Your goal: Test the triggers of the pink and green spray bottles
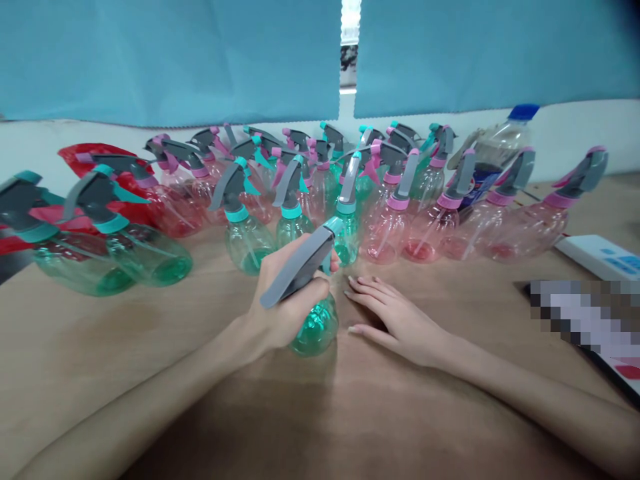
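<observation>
My left hand (pixel 280 307) is wrapped round the neck of a green spray bottle (pixel 316 327) with a grey and teal trigger head. The bottle stands or hovers just over the table (pixel 240 420); I cannot tell which. Its collar and trigger are mostly hidden by my fingers. Flat on the wood to the right lies my right hand (pixel 400 320), fingers spread, holding nothing. Beyond my hands is a row of green spray bottles (pixel 245 247) and pink spray bottles (pixel 387 230), with several more behind them.
Two green spray bottles (pixel 155 257) lean at the left, near a red plastic bag (pixel 100 157). A large clear bottle with a blue cap (pixel 503 143) stands at the back right. On the right are a white box (pixel 600 257) and a blurred flat object (pixel 585 320).
</observation>
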`<state>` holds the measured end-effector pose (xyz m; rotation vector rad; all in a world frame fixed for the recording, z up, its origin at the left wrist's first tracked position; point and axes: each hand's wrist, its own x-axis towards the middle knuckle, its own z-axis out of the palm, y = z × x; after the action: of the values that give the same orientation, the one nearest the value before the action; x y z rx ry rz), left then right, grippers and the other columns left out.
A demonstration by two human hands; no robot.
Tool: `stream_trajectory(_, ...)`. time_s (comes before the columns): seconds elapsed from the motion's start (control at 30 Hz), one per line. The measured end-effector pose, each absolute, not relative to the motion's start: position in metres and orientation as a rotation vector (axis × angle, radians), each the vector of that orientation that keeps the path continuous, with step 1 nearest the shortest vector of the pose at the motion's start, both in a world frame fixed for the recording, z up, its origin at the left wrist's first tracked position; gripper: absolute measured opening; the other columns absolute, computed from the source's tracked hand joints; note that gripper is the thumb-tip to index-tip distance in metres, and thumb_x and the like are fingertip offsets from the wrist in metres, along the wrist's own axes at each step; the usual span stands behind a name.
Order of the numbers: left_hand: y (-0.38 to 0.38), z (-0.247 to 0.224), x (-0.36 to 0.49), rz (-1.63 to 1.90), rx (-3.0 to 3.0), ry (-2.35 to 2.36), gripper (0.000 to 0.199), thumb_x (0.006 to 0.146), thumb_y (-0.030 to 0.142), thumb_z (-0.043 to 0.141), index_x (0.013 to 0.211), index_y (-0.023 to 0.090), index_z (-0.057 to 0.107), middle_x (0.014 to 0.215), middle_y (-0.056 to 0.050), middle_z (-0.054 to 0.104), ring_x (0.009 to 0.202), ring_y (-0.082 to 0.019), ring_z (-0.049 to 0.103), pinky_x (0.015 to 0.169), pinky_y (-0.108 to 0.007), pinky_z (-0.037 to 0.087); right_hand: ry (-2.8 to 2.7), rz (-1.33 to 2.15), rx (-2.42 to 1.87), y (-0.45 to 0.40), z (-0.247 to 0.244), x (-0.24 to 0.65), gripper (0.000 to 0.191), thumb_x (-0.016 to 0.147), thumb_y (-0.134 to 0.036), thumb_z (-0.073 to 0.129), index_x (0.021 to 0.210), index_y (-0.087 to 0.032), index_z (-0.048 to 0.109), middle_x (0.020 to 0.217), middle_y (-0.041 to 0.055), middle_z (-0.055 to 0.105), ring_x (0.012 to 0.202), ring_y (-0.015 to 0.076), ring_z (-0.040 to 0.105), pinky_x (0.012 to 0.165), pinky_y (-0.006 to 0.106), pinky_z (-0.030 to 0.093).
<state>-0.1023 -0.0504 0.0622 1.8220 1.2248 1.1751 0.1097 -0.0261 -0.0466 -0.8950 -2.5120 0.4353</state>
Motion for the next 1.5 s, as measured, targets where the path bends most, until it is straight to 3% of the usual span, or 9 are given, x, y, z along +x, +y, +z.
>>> stream_trajectory(0.23, -0.0509, 0.0566, -0.1033, 1.216, 1.809, 1.220, 0.015, 0.072, 0.014, 0.054, 0.084, 0.019, 0.061, 0.073, 0.002, 0.057, 0.061, -0.013, 0.047, 0.059, -0.028, 0.040, -2.514, 0.434, -0.896, -0.0261, -0.0463, 0.1098, 0.053, 0.093, -0.049, 0.052, 0.137, -0.019, 0.051, 0.143, 0.0137, 0.051, 0.137, 0.0296, 0.040, 0.113, 0.056, 0.031)
stream_trajectory(0.5, -0.0485, 0.0557, -0.1017, 1.221, 1.824, 1.138, 0.035, 0.078, 0.013, 0.056, 0.110, 0.023, 0.064, 0.092, 0.000, 0.065, 0.074, -0.015, 0.057, 0.073, -0.030, 0.048, -2.503, 0.442, -0.892, -0.0261, -0.0450, 0.1097, 0.052, 0.093, -0.048, 0.051, 0.137, -0.020, 0.051, 0.144, 0.0129, 0.050, 0.137, 0.0293, 0.041, 0.113, 0.056, 0.032)
stream_trajectory(0.67, -0.0506, 0.0563, -0.1006, 1.174, 1.836, 1.236, 0.042, 0.078, 0.015, 0.054, 0.119, 0.025, 0.061, 0.075, 0.002, 0.062, 0.060, -0.013, 0.053, 0.060, -0.028, 0.046, -2.512, 0.429, -0.895, -0.0260, -0.0449, 0.1096, 0.052, 0.094, -0.049, 0.050, 0.136, -0.018, 0.052, 0.144, 0.0136, 0.050, 0.137, 0.0289, 0.041, 0.113, 0.055, 0.032)
stream_trajectory(0.77, -0.0511, 0.0566, -0.0999, 1.168, 1.843, 1.239, 0.043, 0.077, 0.016, 0.053, 0.120, 0.023, 0.060, 0.070, 0.003, 0.061, 0.057, -0.013, 0.052, 0.057, -0.027, 0.044, -2.505, 0.430, -0.889, -0.0259, -0.0450, 0.1094, 0.051, 0.093, -0.047, 0.051, 0.136, -0.020, 0.052, 0.143, 0.0135, 0.051, 0.137, 0.0291, 0.041, 0.112, 0.056, 0.033)
stream_trajectory(0.93, -0.0499, 0.0578, -0.0986, 1.173, 1.867, 1.266, 0.044, 0.074, 0.014, 0.053, 0.117, 0.023, 0.061, 0.081, 0.001, 0.065, 0.058, -0.013, 0.054, 0.064, -0.029, 0.048, -2.515, 0.438, -0.900, -0.0264, -0.0448, 0.1097, 0.051, 0.093, -0.046, 0.051, 0.137, -0.020, 0.051, 0.143, 0.0129, 0.051, 0.137, 0.0289, 0.041, 0.113, 0.055, 0.032)
stream_trajectory(1.1, -0.0510, 0.0597, -0.0959, 1.195, 1.877, 1.269, 0.043, 0.071, 0.013, 0.050, 0.112, 0.021, 0.062, 0.094, -0.002, 0.068, 0.075, -0.016, 0.061, 0.068, -0.029, 0.049, -2.526, 0.427, -0.906, -0.0266, -0.0446, 0.1102, 0.051, 0.094, -0.046, 0.051, 0.137, -0.019, 0.051, 0.144, 0.0134, 0.050, 0.137, 0.0289, 0.040, 0.113, 0.055, 0.032)
stream_trajectory(1.3, -0.0497, 0.0563, -0.0961, 1.165, 1.905, 1.311, 0.043, 0.074, 0.014, 0.053, 0.116, 0.022, 0.061, 0.065, 0.003, 0.060, 0.075, -0.019, 0.063, 0.065, -0.029, 0.049, -2.552, 0.418, -0.916, -0.0263, -0.0449, 0.1103, 0.052, 0.095, -0.047, 0.048, 0.137, -0.016, 0.050, 0.145, 0.0142, 0.049, 0.139, 0.0286, 0.038, 0.115, 0.054, 0.030)
stream_trajectory(1.5, -0.0485, 0.0558, -0.0954, 1.193, 1.895, 1.275, 0.041, 0.076, 0.013, 0.055, 0.115, 0.021, 0.060, 0.096, -0.001, 0.070, 0.056, -0.009, 0.055, 0.064, -0.027, 0.051, -2.545, 0.414, -0.907, -0.0262, -0.0453, 0.1102, 0.052, 0.095, -0.048, 0.048, 0.138, -0.018, 0.050, 0.145, 0.0135, 0.049, 0.138, 0.0289, 0.039, 0.114, 0.055, 0.031)
